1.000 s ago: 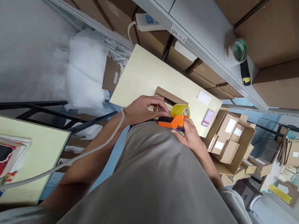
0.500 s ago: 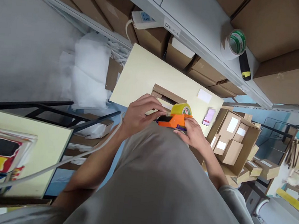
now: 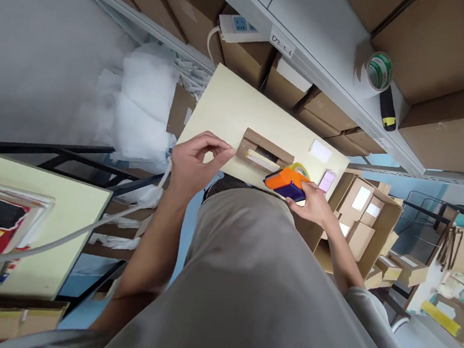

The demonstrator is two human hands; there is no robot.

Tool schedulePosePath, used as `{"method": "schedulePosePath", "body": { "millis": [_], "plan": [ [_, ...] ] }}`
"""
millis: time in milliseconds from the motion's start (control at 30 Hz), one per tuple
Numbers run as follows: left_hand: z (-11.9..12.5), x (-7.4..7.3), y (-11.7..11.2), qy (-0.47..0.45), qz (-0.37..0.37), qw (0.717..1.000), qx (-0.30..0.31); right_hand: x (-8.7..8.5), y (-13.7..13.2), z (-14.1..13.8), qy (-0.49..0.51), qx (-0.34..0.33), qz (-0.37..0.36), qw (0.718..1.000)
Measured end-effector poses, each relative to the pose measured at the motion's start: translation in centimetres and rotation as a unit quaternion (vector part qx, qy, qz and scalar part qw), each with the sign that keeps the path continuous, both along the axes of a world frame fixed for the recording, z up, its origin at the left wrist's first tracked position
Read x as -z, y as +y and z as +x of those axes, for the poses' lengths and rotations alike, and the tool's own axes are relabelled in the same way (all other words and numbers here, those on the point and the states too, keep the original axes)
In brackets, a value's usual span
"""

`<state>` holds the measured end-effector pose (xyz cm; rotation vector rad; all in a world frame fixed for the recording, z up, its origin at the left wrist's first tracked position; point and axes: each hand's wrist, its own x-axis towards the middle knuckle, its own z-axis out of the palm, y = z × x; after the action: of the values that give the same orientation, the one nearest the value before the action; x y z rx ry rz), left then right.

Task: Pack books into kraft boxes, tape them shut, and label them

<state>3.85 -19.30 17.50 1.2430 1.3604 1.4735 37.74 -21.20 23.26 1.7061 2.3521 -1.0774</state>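
Head view: over a pale bench (image 3: 230, 105), the right hand (image 3: 310, 202) has its grip closed around an orange and purple tape dispenser (image 3: 284, 182), with the thumb underneath and the fingers along its right end. The dispenser is tilted above the near edge of the bench, and a yellow tape roll (image 3: 299, 169) shows behind its orange body. The left hand (image 3: 198, 165) is held up well apart from it, its grip pressed together at the thumb and forefinger; whether a thin strip lies between those tips is too small to tell. Between the two hands and a little beyond them, a small brown cardboard box (image 3: 256, 135) lies on the bench. Near the right hand are a phone (image 3: 327, 181) and, farther off, a white paper (image 3: 320, 151), both on the bench. A pale cord (image 3: 82, 231) runs from the lower left toward the left wrist. To the right stands a large open carton (image 3: 383, 224) with smaller boxes (image 3: 360, 240) inside, while a tape roll and a black-and-yellow handle (image 3: 387, 108) rest on the grey shelf (image 3: 323, 29) above.
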Motion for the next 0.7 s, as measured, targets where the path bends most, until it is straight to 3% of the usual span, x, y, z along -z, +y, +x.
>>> {"method": "schedulePosePath", "body": {
  "millis": [200, 367, 567, 700],
  "plan": [
    [1.2, 5.6, 2.8, -0.041, -0.141, 0.988, -0.048, 1.5, 4.1, -1.6, 0.034, 0.118, -0.139, 0.983],
    [1.4, 10.1, 4.6, -0.095, -0.209, 0.972, -0.059, 3.0, 7.7, -1.9, 0.051, 0.107, -0.182, 0.976],
    [1.0, 12.7, 5.1, -0.1, -0.242, 0.963, -0.057, 6.2, 9.9, -2.9, 0.041, 0.08, -0.219, 0.971],
    [0.8, 14.1, 5.0, -0.11, -0.255, 0.959, -0.058, 6.6, 10.2, -3.7, 0.015, 0.087, -0.231, 0.969]
  ]
}}
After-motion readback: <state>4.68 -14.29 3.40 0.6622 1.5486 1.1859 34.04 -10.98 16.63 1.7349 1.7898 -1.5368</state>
